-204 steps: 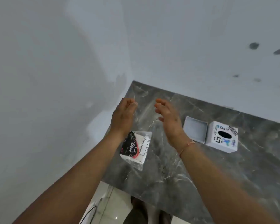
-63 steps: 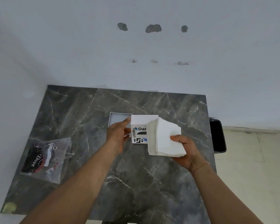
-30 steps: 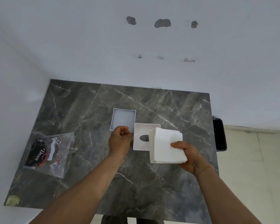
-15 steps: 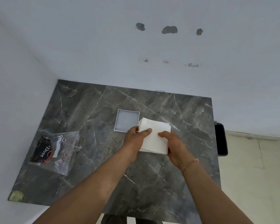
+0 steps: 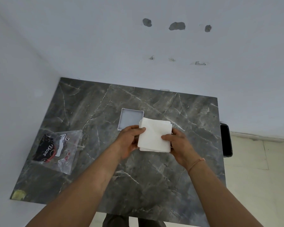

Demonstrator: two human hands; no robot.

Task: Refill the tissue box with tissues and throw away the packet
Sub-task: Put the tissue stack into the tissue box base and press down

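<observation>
- Both hands have come together on the tissue stack [image 5: 155, 136] since half a second ago: left hand [image 5: 129, 140] at its 9 o'clock edge, right hand [image 5: 179, 143] at 3 o'clock, fingers clamped on it.
- The stack now hides the tissue box underneath, so it's probably going in.
- White lid [image 5: 130, 119] sits open at 11 o'clock on the bench [image 5: 154, 177].
- Empty Dove packet [image 5: 56, 149] lies well apart at 9 o'clock, not binned yet.
</observation>
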